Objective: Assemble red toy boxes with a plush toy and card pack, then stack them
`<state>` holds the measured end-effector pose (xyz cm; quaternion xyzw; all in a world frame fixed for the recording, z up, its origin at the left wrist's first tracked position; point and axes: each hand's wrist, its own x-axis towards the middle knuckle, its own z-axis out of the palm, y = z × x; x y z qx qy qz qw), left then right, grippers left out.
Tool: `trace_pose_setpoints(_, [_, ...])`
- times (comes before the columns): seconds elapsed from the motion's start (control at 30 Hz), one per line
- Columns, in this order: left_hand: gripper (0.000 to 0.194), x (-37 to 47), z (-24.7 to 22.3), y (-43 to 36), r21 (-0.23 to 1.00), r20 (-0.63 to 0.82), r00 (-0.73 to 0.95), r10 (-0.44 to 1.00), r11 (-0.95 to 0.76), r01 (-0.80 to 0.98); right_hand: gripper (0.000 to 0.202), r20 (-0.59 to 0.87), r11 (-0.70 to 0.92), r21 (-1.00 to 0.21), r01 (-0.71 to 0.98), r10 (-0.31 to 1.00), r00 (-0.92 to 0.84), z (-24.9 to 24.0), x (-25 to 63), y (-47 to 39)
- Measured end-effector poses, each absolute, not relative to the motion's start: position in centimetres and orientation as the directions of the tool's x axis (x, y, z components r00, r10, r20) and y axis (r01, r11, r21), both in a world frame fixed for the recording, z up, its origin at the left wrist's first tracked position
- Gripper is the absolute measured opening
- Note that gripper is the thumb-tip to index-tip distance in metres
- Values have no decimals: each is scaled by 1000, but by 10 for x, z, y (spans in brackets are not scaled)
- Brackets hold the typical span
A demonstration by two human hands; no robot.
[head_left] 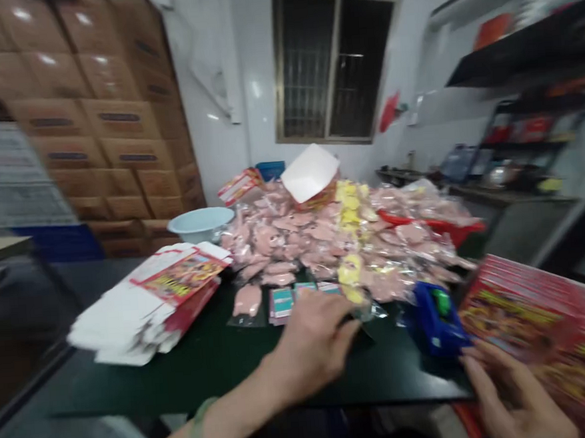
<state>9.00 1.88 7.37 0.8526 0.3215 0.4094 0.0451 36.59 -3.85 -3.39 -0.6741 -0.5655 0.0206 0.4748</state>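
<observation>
My left hand, with a pale band at the wrist, reaches over the middle of the dark green table. Its fingers curl down by the yellow wrapped pieces, and what they may hold is hidden and blurred. Just left of it lie small teal-and-white cards and a pink piece in a clear bag. At the lower right, my right hand has its fingers apart beside the blue tape dispenser and the red printed boxes. Nothing shows between those fingers.
Behind is a heap of wrapped pink pieces, with an open white box on top. Flattened cartons lie left, near a light blue basin. A red tray stands right. Brown cartons are stacked back left.
</observation>
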Motion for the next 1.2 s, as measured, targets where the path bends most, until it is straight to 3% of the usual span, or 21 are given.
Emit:
trace_pose_setpoints(0.07, [17,16,75,22,289,695,294,656,-630,721,33,537,171,-647,743,794,285,-15,308,-16])
trace_pose_setpoints(0.17, [24,-79,73,28,138,687,130,715,-304,942,22,557,471,-647,599,829,-50,15,219,20])
trace_pose_setpoints(0.3, [41,-151,57,36,-105,552,-6,834,77,992,24,572,654,-612,445,754,-322,54,105,78])
trace_pose_setpoints(0.4, [45,-168,39,41,-145,481,-71,874,159,977,29,493,645,-520,559,762,-420,71,27,125])
trace_pose_setpoints(0.63, [47,-170,14,38,-117,588,-95,803,200,973,35,419,529,-534,660,843,-336,68,-78,178])
trace_pose_setpoints(0.73, [57,-172,16,29,-71,655,-91,750,181,981,19,408,479,-615,626,873,-268,83,-75,183])
trace_pose_setpoints(0.9, [66,-156,43,2,-6,822,-77,564,144,990,13,402,516,-722,460,855,-328,126,-24,157])
trace_pose_setpoints(1.1, [72,-95,28,-1,120,879,-49,475,-121,985,20,468,508,-861,-37,759,-453,131,56,73])
trace_pose_setpoints(1.2, [66,-60,3,-1,303,850,-114,514,-301,904,17,457,503,-864,18,799,-392,120,88,44])
